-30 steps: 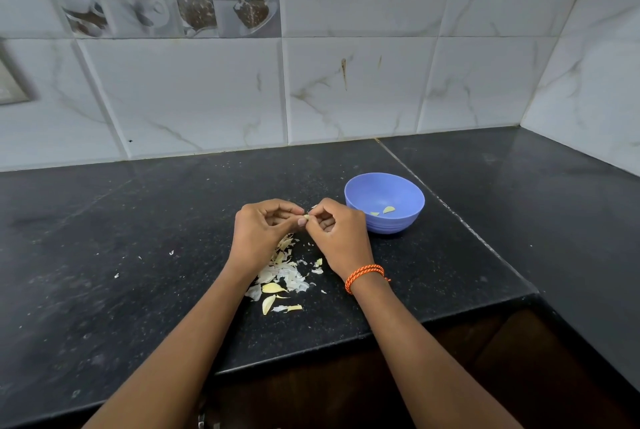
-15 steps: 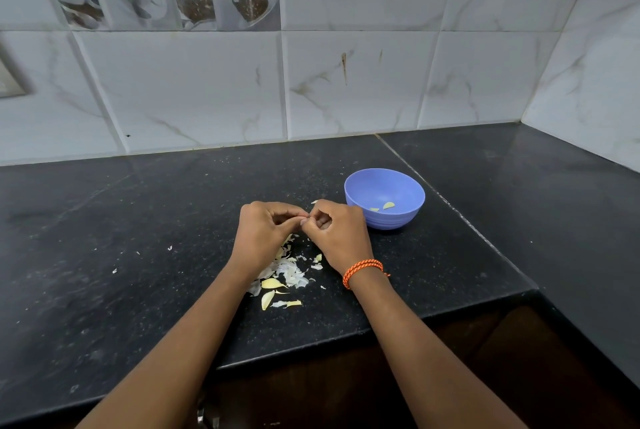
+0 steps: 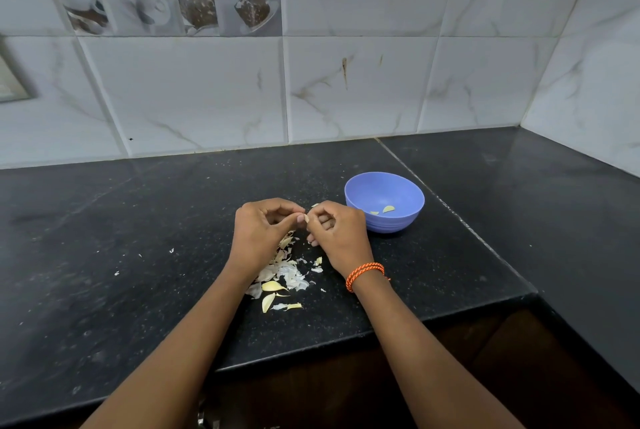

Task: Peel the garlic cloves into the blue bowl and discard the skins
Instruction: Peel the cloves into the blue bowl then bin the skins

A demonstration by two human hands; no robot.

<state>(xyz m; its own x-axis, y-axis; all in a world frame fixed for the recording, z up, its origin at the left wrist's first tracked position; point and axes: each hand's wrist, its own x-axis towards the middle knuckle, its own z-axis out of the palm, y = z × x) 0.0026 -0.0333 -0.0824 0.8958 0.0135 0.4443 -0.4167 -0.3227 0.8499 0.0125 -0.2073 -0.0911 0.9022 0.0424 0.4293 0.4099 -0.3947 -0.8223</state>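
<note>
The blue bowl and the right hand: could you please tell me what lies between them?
In the head view, only a narrow strip of bare black counter separates the right hand from the blue bowl.

Counter (image 3: 138,238): polished speckled black stone. Wall tiles (image 3: 346,89): glossy marbled ceramic. Blue bowl (image 3: 398,221): smooth matt plastic. Skins (image 3: 287,271): papery.

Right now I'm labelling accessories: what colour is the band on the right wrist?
Orange, a corded wristband, seen in the head view.
</note>
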